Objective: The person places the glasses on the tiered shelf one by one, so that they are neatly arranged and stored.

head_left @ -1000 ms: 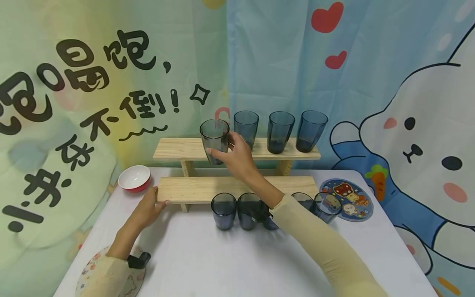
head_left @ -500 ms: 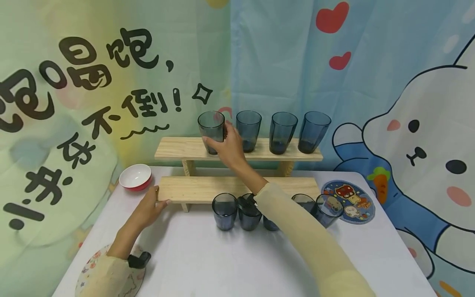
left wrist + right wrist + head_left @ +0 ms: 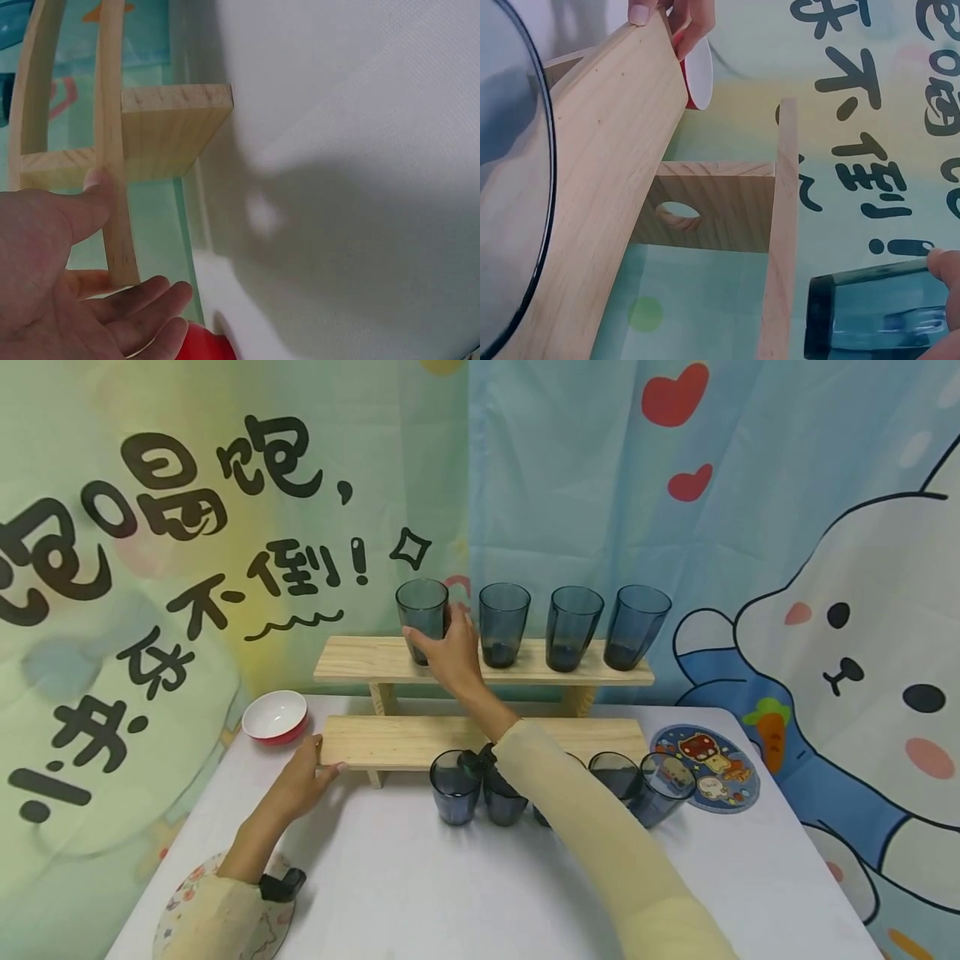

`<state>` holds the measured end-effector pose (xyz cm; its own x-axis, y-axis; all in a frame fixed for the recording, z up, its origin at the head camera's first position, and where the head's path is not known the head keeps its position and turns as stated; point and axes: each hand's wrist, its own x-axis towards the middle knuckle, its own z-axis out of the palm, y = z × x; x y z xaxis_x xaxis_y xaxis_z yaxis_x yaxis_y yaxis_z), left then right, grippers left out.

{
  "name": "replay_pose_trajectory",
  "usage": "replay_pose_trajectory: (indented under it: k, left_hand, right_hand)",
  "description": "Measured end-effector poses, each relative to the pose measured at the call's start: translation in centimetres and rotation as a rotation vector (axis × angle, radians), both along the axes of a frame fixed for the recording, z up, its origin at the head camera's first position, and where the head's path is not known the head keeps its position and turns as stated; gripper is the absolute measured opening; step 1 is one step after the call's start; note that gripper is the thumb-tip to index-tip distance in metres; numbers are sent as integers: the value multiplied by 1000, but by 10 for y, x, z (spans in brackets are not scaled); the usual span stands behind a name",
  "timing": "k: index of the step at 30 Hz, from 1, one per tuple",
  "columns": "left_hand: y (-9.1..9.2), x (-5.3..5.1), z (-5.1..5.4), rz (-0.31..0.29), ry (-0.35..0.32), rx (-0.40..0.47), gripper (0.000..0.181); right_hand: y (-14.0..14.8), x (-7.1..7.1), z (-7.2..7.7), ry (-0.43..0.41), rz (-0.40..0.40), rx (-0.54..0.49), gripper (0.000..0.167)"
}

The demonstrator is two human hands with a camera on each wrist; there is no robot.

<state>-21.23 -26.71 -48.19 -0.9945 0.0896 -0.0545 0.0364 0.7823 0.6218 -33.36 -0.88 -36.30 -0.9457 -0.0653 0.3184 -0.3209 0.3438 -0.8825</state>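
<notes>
1. R. hand [image 3: 456, 653]: fingers & thumb curled round the side of a tinted glass [image 3: 420, 608], held approx. upright at the L. end of the upper board [image 3: 352, 658]; whether the base touches wood can't be told.
2. L. hand [image 3: 298, 785]: fingers narrow – pinching the L. end of the lower board [image 3: 420, 743], i.e. probably steadying the stand.
3. Upper board, R. of the held glass: three like glasses, viz. second glass [image 3: 504, 625], third glass [image 3: 573, 631], fourth glass [image 3: 637, 628], all standing mouth up, spaced apart.
4. Counter [image 3: 405, 885], in front of lower board: row of five more glasses [image 3: 454, 792], the middle one mostly hidden by the R. sleeve [image 3: 592, 835].
5. Progress (judged from layout): three glasses set & released; one in position, grip not yet loosened; five on counter not yet shelved – approx. halfway, if all are meant for the stand.
6. Periphery: red-and-white bowl [image 3: 274, 717] beyond L. hand; round patterned mat [image 3: 720, 772] at far R.
</notes>
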Motion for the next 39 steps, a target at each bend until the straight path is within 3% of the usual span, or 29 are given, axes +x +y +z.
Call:
replay_pose_trajectory:
  k: [10,22,32,39]
  left_hand:
    - [1,2,2,-9,18,-9,71]
    - [2,4,4,-8,29,-4,72]
    - [1,3,1,-10,38,-8,71]
    - [2,2,1,-14,47,-6,70]
  right_hand:
    - [-7,-3,-2,-69,-79,-18,82]
    - [-9,-2,-4,-108,-110,-5,86]
    - [-7,1,-6,-120,-111,45,91]
    - [4,11,-2,-140,-60,136,92]
